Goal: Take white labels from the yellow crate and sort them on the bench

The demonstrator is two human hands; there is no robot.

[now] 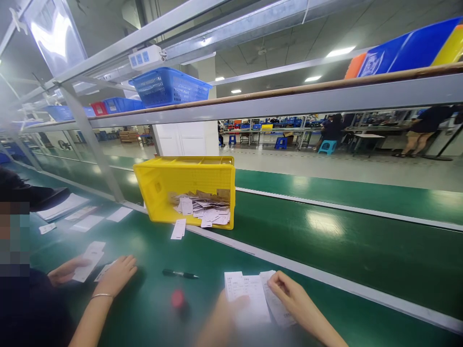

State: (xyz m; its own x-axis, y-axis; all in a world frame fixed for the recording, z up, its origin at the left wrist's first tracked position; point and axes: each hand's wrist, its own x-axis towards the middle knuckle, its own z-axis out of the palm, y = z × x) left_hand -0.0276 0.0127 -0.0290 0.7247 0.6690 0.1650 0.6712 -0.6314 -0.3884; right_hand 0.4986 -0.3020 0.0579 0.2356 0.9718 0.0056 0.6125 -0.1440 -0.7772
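My left fingers (240, 303) and right fingers (278, 279) pinch white paper slips (253, 308), with lots more in the yellow plastic box (195, 180) at the far edge.

You have one view, worn on your head, looking forward and down over the bench (144, 308). Your left hand (226, 313), right hand (294, 299) and slips (251, 301) lie close, low in view; the bin (184, 180) sits farther out, the room's floor (307, 166) well beyond.

Gap behind pen (180, 274) — then yellow bin (153, 193)
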